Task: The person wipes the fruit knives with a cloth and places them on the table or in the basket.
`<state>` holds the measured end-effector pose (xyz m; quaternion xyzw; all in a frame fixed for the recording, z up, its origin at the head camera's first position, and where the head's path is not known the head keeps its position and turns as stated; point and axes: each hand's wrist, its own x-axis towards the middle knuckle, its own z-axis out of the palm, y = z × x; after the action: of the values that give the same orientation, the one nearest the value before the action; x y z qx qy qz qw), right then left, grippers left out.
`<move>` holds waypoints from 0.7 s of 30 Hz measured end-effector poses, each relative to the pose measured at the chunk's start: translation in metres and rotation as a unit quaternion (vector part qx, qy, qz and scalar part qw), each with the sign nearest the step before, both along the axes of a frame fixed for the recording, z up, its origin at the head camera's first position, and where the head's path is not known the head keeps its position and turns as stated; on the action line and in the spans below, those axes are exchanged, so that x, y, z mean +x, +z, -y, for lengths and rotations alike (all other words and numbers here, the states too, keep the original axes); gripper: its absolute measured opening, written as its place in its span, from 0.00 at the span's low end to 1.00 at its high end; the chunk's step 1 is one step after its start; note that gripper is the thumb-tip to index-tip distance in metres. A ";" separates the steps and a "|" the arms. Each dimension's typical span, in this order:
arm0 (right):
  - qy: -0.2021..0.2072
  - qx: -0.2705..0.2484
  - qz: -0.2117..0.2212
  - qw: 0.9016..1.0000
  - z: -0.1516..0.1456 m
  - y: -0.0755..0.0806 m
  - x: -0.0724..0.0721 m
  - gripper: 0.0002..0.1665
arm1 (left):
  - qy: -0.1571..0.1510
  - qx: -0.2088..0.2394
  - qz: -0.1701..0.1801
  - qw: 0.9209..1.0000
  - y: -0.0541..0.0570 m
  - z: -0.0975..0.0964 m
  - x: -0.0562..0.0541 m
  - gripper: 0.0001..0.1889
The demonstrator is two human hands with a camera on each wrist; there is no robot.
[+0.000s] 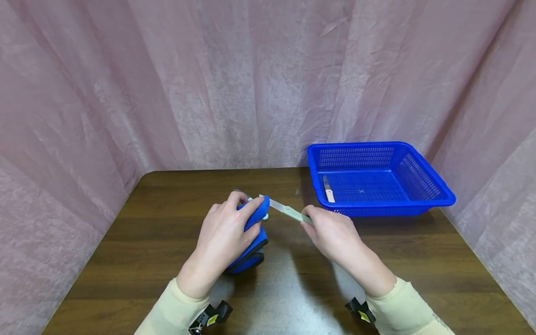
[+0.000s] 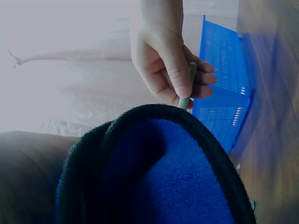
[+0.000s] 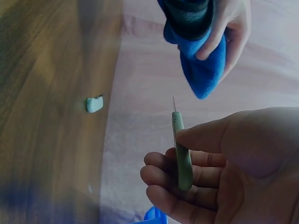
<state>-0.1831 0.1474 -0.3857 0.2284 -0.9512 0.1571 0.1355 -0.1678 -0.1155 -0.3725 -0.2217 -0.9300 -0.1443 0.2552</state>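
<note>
In the head view my left hand (image 1: 228,228) grips a folded blue cloth (image 1: 256,215) with black edging, pinching one corner between thumb and fingers. My right hand (image 1: 332,230) holds a knife by its pale green handle (image 1: 296,214), thumb along one side. Its blade (image 1: 276,205) points left, and the cloth corner overlaps it there. From the right wrist, the knife (image 3: 183,156) appears nearly edge-on, with the cloth (image 3: 205,70) just beyond the tip. The cloth (image 2: 187,172) fills the lower left wrist view, its folds hiding the left fingers.
A blue plastic basket (image 1: 385,204) stands at the back right of the wooden table (image 1: 138,251). Inside lies a small knife with a white handle (image 1: 330,195). A pale green object (image 3: 95,104) lies on the table, partly behind the left hand in the head view. Pink curtains hang around.
</note>
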 end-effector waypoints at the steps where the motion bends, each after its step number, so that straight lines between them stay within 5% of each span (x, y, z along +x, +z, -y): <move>1: 0.000 -0.001 -0.004 1.000 0.000 0.000 0.000 0.07 | -0.001 -0.002 0.000 1.000 0.000 -0.001 0.000 0.27; 21: 0.019 -0.002 -0.041 0.999 0.005 0.006 0.014 0.10 | -0.017 -0.051 -0.030 0.998 -0.004 -0.010 0.005 0.26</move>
<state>-0.1691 0.1428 -0.3796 0.2525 -0.9401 0.1519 0.1715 -0.1632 -0.1052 -0.3763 -0.2548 -0.9240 -0.0946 0.2691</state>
